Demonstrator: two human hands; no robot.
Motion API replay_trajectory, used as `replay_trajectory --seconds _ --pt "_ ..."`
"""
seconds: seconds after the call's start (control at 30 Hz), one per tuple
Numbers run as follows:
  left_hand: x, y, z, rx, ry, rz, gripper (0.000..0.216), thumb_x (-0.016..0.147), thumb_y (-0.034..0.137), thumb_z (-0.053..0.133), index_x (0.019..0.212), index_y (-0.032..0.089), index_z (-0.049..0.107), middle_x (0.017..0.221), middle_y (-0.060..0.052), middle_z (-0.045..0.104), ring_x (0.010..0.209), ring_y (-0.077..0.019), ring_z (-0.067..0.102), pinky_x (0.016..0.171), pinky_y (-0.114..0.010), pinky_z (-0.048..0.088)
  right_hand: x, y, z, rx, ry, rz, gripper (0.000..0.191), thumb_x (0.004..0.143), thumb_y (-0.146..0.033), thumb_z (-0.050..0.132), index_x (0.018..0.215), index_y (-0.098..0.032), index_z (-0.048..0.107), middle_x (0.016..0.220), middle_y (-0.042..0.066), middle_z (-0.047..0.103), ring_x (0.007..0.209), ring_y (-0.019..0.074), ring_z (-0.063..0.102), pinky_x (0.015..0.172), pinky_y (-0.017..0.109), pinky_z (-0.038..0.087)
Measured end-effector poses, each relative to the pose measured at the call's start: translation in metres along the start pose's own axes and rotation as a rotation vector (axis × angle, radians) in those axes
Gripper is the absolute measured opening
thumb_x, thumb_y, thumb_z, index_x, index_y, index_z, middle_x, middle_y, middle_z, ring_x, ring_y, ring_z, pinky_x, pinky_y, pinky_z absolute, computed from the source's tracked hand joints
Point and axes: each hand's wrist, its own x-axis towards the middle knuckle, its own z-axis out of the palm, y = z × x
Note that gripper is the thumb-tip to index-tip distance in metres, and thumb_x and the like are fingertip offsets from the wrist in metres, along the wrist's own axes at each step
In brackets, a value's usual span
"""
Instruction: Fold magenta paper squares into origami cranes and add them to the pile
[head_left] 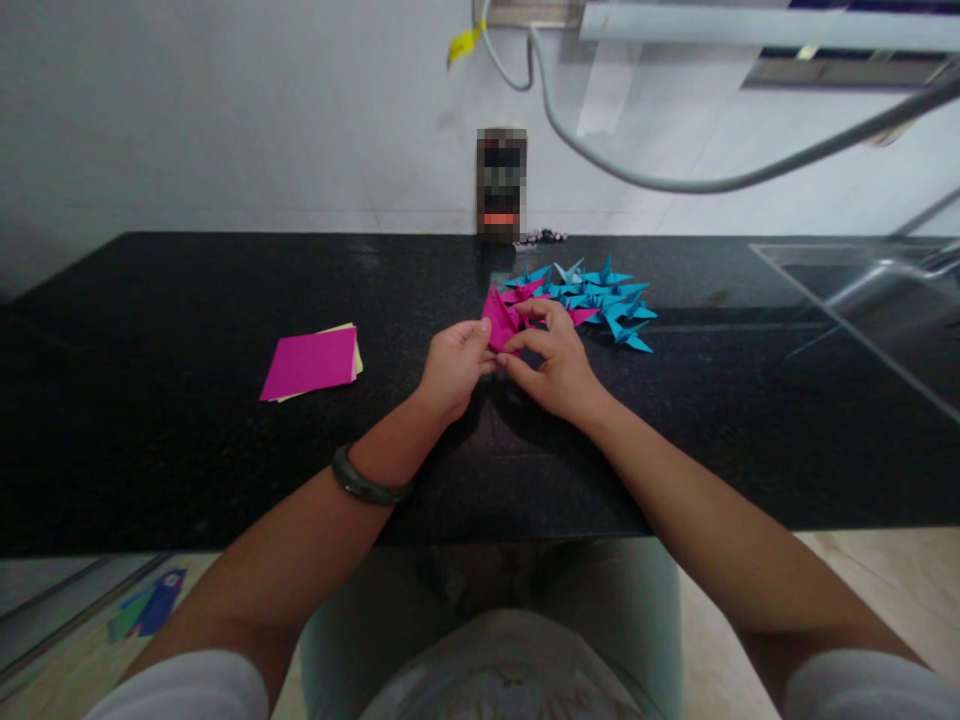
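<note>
A partly folded sheet of magenta origami paper (498,322) is held up between my two hands over the dark counter. My left hand (455,365) pinches its left and lower edge, thumb in front. On the other side, the fingers of my right hand (551,360) are curled onto its right edge, and they hide part of it. Just behind lie folded paper cranes, several blue ones (600,298) and a few magenta ones (579,315). A stack of square paper (311,363), magenta on top with pale yellow beneath, rests to the left.
The black counter (187,460) runs up to a pale wall. Against the wall stands a blurred-out upright object (501,185), with a beaded string (546,237) beside it. A grey cable (660,183) hangs above. At the right is a metal-edged sink (847,330).
</note>
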Motion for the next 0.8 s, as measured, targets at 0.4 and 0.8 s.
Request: replay_trajectory --seconds 0.4,0.8 --pt "-0.0006 -0.0002 0.0005 0.024 0.013 0.009 0.027 0.064 0.033 0.07 0.079 0.014 0.058 0.062 0.001 0.062 0.053 -0.0076 0.057 0.054 -0.02 0.048 -0.0004 -0.0004 -0.0004 0.059 -0.057 -0.009 0.006 0.07 -0.018 0.059 0.064 -0.019 0.057 0.097 0.006 0.051 0.098 0.0205 0.048 0.085 0.039 0.039" --pt "0.001 -0.0078 -0.0013 0.257 0.007 0.123 0.031 0.068 0.037 0.065 0.086 0.012 0.068 0.069 -0.002 0.066 0.059 -0.0096 0.058 0.061 -0.024 0.05 0.0009 -0.0018 0.0029 0.169 -0.002 0.496 0.023 0.077 -0.032 0.05 0.059 -0.017 0.047 0.051 -0.004 0.043 0.048 0.0083 0.039 0.049 0.023 0.03"
